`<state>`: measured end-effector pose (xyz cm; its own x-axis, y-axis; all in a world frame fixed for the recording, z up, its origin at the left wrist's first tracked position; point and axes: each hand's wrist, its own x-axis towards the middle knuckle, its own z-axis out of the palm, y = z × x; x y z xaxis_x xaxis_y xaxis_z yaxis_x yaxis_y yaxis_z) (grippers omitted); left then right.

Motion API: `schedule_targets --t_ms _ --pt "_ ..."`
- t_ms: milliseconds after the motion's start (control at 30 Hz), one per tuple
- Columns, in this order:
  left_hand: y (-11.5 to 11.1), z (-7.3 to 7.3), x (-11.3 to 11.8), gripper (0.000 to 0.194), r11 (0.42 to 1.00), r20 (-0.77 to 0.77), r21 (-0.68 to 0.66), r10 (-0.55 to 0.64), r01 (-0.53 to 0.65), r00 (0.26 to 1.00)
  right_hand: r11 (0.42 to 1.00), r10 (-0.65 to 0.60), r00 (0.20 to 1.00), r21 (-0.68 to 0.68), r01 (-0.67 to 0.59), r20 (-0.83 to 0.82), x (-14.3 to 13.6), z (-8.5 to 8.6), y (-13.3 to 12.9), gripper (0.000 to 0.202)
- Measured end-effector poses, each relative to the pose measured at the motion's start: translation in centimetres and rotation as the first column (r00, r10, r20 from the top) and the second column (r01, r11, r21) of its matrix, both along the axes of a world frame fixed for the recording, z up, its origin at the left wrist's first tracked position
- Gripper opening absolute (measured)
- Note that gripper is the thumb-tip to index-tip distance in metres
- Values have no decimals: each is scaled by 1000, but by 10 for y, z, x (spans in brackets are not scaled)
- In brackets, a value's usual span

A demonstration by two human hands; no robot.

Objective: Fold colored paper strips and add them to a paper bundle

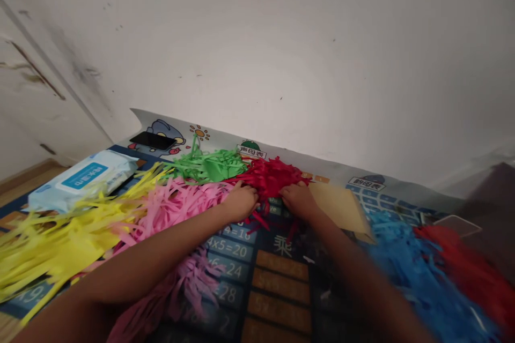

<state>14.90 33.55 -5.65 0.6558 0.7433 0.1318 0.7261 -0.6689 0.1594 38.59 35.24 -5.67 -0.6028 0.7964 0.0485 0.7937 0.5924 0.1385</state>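
Two grips whose hold I cannot tell: left hand (242,202) and right hand (298,200) touch central red strips (273,174), fingertips obscured.

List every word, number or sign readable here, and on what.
"声母表": mat, far edge
"母表": same edge, first character blurred
"乘": mat, centre
"4x5=20": blue cell
"=16": likewise
"=24": likewise
"=28": likewise
"ye": likewise
"X9": mat, lower left
"湿巾": wipes pack, rest blurred
Other print: too blurred or hidden

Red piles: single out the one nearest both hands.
The red pile between the left hand and right hand, beside the green pile; the other red pile is right of the blue pile.
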Motion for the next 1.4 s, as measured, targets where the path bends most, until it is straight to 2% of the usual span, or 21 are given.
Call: schedule_targets --t_ms 167,333,567,633,733,833,933,1100,1267,1400 --pt "3 8 -2 27 999 -19 44 26 -25 999 998 37 999 51 -36 -16 -1 -8 -1 27" --pt "9 20 -1 33 993 39 103 60 -63 997 991 -1 997 130 12 -79 -14 -14 -2 30" --pt "6 29 -1 22 972 133 186 120 -144 984 982 -55 981 169 87 -188 -27 -6 0 25" --pt "4 29 2 17 965 169 211 123 -158 978 981 -67 973 162 105 -221 -29 -2 -1 25" --pt "6 27 11 16 970 172 214 77 -113 982 981 -84 959 147 127 -271 -31 1 -1 21" --pt "15 20 19 22 979 138 198 30 -57 990 979 -98 941 140 150 -324 -35 1 -2 15" --pt "26 16 22 18 982 116 188 15 -37 993 974 -117 919 135 179 -376 -36 1 -2 13" --pt "32 18 25 16 978 100 205 25 -45 995 967 -148 887 126 223 -437 -29 7 -4 9" --pt "37 22 40 17 961 86 267 52 -73 995 945 -207 875 143 295 -438 -38 16 -21 17" --pt "54 36 45 20 947 83 309 69 -92 994 953 -202 906 140 270 -372 -63 15 -43 27"
